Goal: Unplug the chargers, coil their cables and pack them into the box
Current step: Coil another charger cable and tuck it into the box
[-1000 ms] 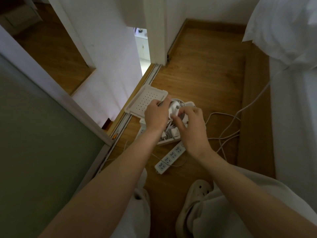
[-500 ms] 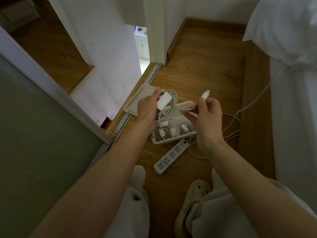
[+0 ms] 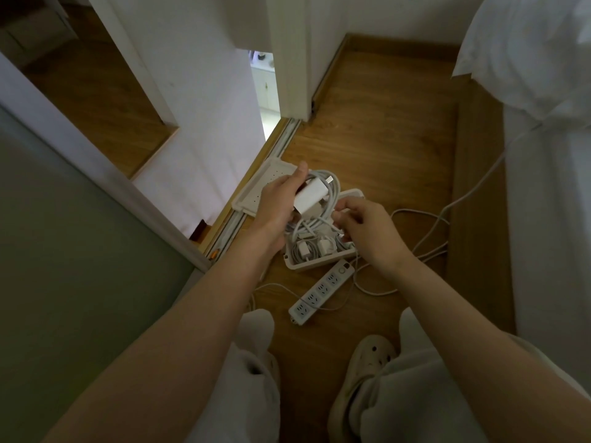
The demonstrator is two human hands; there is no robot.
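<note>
Charger: white, gripped in the left hand, held just above the box.
Cable: coiled beside the charger; lower loops pinched by the right hand, fingers curled.
Box: open on the floor, under both hands; packed chargers seen inside.
Lid: laid behind the left hand.
Power strip: on the floor, just beside the box.

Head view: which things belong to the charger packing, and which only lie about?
Job: white square charger and its coiled white cable, held by left hand and right hand; open white plastic box; white perforated lid; white power strip.
Lying about: cream clog shoe; white bedding.
</note>
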